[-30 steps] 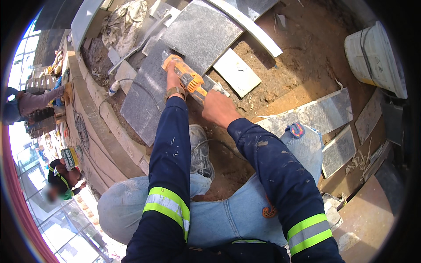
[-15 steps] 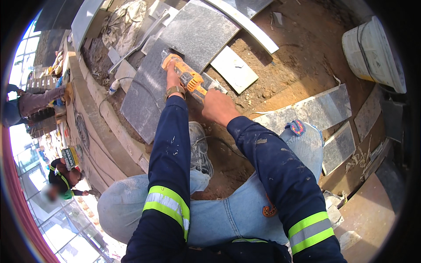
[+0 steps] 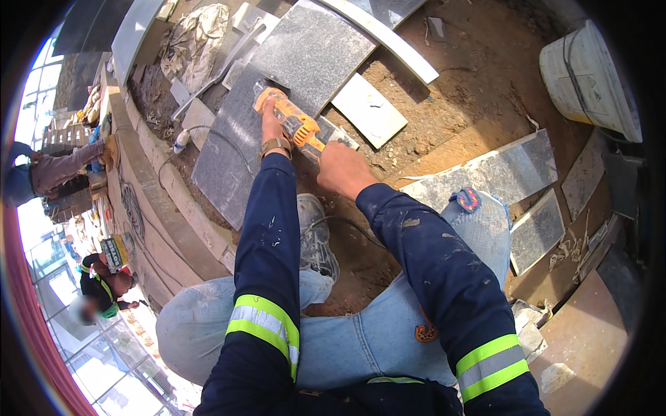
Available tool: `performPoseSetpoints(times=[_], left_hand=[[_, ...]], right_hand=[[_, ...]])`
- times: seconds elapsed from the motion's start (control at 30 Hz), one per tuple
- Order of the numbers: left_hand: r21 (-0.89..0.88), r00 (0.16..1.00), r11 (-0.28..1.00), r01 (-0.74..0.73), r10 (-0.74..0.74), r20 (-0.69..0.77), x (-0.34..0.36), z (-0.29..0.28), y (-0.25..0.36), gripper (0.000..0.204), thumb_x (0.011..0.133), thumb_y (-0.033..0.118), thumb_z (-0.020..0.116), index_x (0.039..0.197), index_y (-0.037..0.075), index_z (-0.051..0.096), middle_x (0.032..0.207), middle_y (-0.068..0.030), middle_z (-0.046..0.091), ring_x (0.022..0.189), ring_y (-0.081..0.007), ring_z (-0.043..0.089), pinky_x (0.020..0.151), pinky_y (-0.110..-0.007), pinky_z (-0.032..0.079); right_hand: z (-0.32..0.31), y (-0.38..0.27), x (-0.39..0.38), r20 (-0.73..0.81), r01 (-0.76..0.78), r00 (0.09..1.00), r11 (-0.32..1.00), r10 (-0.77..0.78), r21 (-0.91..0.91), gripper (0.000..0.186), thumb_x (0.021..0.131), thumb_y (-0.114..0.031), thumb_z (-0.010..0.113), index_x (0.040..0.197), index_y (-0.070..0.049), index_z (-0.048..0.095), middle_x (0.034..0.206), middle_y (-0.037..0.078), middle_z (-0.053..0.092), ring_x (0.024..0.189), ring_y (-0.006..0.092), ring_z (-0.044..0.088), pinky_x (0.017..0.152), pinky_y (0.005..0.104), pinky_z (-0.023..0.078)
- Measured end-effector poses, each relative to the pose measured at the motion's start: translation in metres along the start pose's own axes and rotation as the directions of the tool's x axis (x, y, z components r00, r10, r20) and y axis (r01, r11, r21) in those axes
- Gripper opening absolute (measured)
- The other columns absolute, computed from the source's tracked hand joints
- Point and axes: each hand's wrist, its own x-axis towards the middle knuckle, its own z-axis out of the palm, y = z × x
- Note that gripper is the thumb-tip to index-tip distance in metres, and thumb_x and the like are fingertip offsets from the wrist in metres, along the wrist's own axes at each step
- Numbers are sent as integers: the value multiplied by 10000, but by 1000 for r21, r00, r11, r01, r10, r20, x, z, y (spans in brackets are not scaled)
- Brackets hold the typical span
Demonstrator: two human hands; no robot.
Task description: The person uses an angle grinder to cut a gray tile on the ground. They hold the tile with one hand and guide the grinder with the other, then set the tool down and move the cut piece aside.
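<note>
An orange angle grinder (image 3: 297, 123), dusty and dark-striped, points away from me over the stone slabs. Wrapped around its front body is my left hand (image 3: 271, 125), a watch on the wrist. My right hand (image 3: 345, 167) grips the rear end of the tool, nearer my knee. The grinder's head lies at the edge where a lighter grey slab (image 3: 320, 48) rests over a darker grey slab (image 3: 225, 156). Its disc is mostly hidden, so I cannot tell how deep it sits.
A white bucket (image 3: 579, 83) stands at the far right. Cut stone pieces (image 3: 510, 170) lie on the soil beside my right knee, and a pale tile (image 3: 369, 111) sits by the slabs. A cable plug (image 3: 182, 141) lies left. Two people (image 3: 104, 284) are at the far left.
Both hands hold the grinder in nearly the same place. The view has shifted very slightly, and the person at lower left has moved a little.
</note>
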Motion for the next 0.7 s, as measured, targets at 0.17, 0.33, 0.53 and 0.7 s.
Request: performPoseSetpoints(times=[0.17, 0.33, 0.53, 0.7], left_hand=[[2, 1000, 1000, -6, 6, -2, 0, 2, 0, 534, 911, 511, 570, 1187, 54, 573, 1012, -126, 646, 858, -300, 666, 771, -463, 563], [-6, 1000, 1000, 14, -14, -1, 1, 3, 3, 541, 906, 520, 571, 1198, 65, 564, 1030, -130, 642, 867, -311, 663, 779, -479, 562], [-5, 997, 997, 72, -73, -13, 3, 4, 5, 529, 906, 512, 572, 1193, 68, 564, 1029, -130, 642, 864, -310, 664, 770, -485, 563], [-17, 1000, 1000, 16, -16, -1, 6, -1, 4, 504, 910, 489, 574, 1182, 65, 574, 1016, -122, 649, 845, -300, 668, 752, -469, 568]], right_hand=[[-1, 0, 1, -11, -7, 1000, 1000, 7, 16, 266, 726, -88, 627, 927, 87, 644, 955, 284, 676, 920, 412, 675, 800, 452, 543], [0, -1, 6, -2, -13, 1000, 1000, 13, 13, 264, 723, -88, 626, 922, 84, 648, 970, 278, 675, 918, 412, 674, 797, 454, 542], [-1, -3, 10, 15, -23, 1000, 1000, 23, 4, 268, 721, -100, 636, 919, 79, 657, 963, 266, 677, 914, 409, 673, 794, 451, 542], [-2, -7, 9, 38, -50, 998, 997, 52, -58, 307, 734, -153, 723, 988, 19, 702, 1031, 194, 702, 976, 334, 688, 827, 386, 553]])
